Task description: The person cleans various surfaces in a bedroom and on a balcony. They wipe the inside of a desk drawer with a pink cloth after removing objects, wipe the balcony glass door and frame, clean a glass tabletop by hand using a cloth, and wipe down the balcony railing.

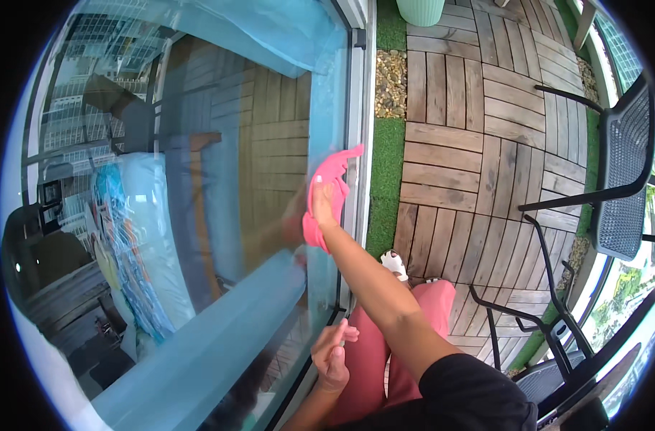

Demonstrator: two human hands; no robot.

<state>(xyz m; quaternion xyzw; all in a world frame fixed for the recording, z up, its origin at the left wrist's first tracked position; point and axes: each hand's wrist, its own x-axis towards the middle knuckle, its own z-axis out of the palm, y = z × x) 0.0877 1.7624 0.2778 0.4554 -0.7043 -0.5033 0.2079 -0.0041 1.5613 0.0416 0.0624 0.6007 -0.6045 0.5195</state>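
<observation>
My right hand (323, 201) is pressed against the glass door (270, 158) at arm's length, holding a bright pink cloth (333, 171). The cloth bunches around the hand, and a loose corner sticks out toward the door's frame (354, 108). Part of the fingers is hidden in its folds. Lower down, near the glass and in front of my pink-trousered legs, my left hand (331, 356) is raised. Its fingers are loosely bent with the thumb apart from them, and nothing shows in it.
Wooden deck tiles (442, 154) cover the floor, edged by artificial grass (386, 165) and pebbles (390, 82). Dark chairs (618, 172) stand along the right side, near a railing. A pale green pot (421, 10) is at the top. Blue curtains (219, 330) show through the glass.
</observation>
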